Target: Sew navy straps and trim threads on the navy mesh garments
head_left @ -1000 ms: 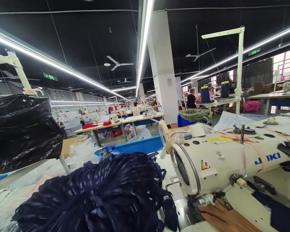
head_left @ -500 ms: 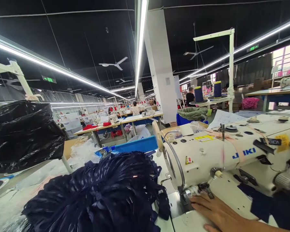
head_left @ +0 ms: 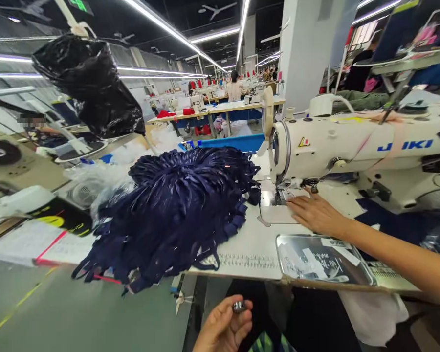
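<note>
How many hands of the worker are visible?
2. The right hand rests on the sewing machine bed; the left hand, below the table, holds a small metal part.

— What's on the desk (head_left: 249,244)?
— A white machine (head_left: 352,146) at the back right, and a big pile (head_left: 176,210) of navy strips at the left, spilling over the front edge.
— And near the front?
— A metal tray (head_left: 320,259) with paper slips in it. The right hand (head_left: 313,212) lies flat between tray and needle. Navy cloth (head_left: 392,225) lies under the machine's arm.
</note>
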Tool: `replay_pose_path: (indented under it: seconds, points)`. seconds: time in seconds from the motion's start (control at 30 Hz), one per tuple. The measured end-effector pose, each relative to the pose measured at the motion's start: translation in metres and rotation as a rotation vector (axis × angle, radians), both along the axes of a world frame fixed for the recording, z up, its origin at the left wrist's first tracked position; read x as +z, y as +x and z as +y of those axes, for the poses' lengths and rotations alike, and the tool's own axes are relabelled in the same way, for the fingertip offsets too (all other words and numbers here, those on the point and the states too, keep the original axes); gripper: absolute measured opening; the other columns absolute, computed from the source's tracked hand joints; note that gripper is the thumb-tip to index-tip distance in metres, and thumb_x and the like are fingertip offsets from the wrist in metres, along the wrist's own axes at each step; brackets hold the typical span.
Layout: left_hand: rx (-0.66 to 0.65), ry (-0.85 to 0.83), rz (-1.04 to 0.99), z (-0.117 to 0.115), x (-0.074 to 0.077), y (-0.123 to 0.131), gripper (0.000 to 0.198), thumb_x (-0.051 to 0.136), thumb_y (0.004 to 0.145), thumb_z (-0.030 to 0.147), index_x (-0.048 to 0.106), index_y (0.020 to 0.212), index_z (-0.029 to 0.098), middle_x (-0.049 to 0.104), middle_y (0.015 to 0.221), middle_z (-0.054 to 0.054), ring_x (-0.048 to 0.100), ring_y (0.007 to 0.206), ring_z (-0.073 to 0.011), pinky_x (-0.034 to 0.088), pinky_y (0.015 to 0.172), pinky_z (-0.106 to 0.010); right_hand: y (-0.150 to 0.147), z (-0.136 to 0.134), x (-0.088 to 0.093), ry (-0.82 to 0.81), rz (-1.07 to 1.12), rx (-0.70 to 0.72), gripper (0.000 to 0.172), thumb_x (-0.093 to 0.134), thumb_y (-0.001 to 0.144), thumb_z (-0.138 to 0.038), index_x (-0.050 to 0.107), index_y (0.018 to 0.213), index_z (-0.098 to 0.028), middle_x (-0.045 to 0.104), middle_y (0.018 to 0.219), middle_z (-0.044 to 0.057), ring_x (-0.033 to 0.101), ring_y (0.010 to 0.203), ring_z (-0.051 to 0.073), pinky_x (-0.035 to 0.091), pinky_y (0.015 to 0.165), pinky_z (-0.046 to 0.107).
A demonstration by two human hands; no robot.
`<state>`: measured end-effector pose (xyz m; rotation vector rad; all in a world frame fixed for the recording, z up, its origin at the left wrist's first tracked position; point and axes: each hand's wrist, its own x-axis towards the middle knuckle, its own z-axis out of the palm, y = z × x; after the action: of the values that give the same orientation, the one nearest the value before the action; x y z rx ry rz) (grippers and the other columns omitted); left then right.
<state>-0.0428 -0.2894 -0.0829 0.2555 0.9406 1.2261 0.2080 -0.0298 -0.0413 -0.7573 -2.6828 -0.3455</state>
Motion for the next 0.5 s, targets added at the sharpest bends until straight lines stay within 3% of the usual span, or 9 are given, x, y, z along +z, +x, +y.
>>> replay_pose_path:
  seconds: [0.13, 0.27, 0.4, 0.5]
  points:
    - [-0.002, 0.059, -0.161, -0.003, 0.011, 0.009, 0.020, 0.069, 0.070, 0.024, 0.065, 0.087, 0.016, 0.069, 0.091, -0.008, 0.065, 0.082, -0.0182, 0.044, 0.083, -0.032, 0.000, -0.030, 0.016, 0.011, 0.068, 0.041, 0.025, 0.035, 0.087, -0.017, 0.060, 0.090, -0.013, 0.065, 0.086, 0.013, 0.061, 0.080, 0.024, 0.032, 0.090, 0.053]
    - [-0.012, 0.106, -0.203, -0.001, 0.022, 0.014, 0.016, 0.068, 0.071, 0.022, 0.065, 0.086, 0.016, 0.069, 0.091, -0.007, 0.065, 0.081, -0.0169, 0.043, 0.083, -0.031, -0.012, -0.101, 0.033, -0.147, 0.380, 0.175, 0.019, 0.042, 0.087, -0.018, 0.055, 0.101, -0.019, 0.066, 0.090, 0.007, 0.061, 0.083, 0.020, 0.035, 0.093, 0.046]
    - [-0.022, 0.124, -0.185, -0.003, 0.028, 0.018, 0.015, 0.067, 0.072, 0.022, 0.064, 0.085, 0.015, 0.069, 0.089, -0.007, 0.065, 0.080, -0.0170, 0.044, 0.083, -0.031, -0.037, -0.172, 0.030, -0.542, 0.525, 0.242, 0.031, 0.049, 0.084, -0.022, 0.050, 0.115, -0.022, 0.062, 0.103, 0.008, 0.060, 0.088, 0.020, 0.049, 0.077, 0.031]
    - [0.009, 0.150, -0.170, -0.004, 0.033, 0.020, 0.012, 0.068, 0.071, 0.020, 0.065, 0.082, 0.015, 0.069, 0.088, -0.008, 0.065, 0.077, -0.0161, 0.045, 0.080, -0.029, -0.058, -0.198, 0.009, -0.973, 0.668, 0.253, 0.038, 0.048, 0.084, -0.032, 0.045, 0.120, -0.020, 0.061, 0.100, 0.009, 0.060, 0.067, 0.015, 0.052, 0.064, 0.028]
